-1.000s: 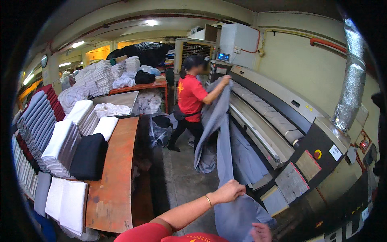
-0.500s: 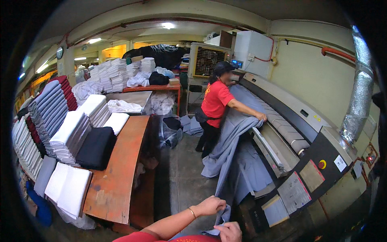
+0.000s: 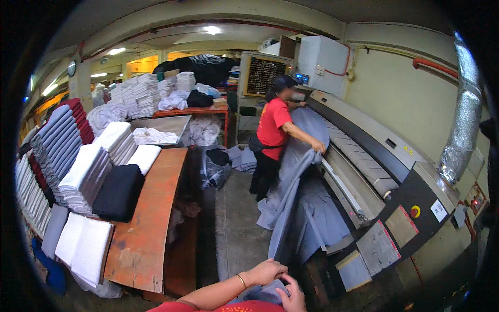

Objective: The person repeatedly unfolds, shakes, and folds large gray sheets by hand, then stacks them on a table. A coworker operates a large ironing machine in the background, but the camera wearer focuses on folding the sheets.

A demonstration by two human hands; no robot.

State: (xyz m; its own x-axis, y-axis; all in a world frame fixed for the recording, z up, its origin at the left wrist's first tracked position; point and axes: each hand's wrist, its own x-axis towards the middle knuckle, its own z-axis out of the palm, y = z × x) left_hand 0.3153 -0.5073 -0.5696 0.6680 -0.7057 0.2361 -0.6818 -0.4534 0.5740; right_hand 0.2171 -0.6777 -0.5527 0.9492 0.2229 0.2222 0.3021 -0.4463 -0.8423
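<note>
A large grey-blue cloth, seemingly a bed sheet (image 3: 292, 190), stretches from me to a co-worker in a red shirt (image 3: 273, 122). My left hand (image 3: 266, 272), with a gold bangle at its wrist, is closed on the near end of the cloth. Close against it on the right, my right hand (image 3: 292, 297) has its fingers curled on the same end; part of its grip is hidden. Bunched cloth hangs between my hands and my body. The co-worker's hand (image 3: 318, 145) holds the far part beside the roller of a long ironing machine (image 3: 358, 156).
Stacks of folded white linen (image 3: 86, 174) and a black folded stack (image 3: 119, 192) stand on the worn wooden table (image 3: 148, 229) to my left. More grey cloth (image 3: 325, 218) lies under the machine's edge. A plastic bag (image 3: 214, 169) sits on the floor (image 3: 236, 223).
My hands have come closer together on the cloth. The co-worker's hand has shifted left, drawing the sheet away from the machine. The view has moved slightly.
</note>
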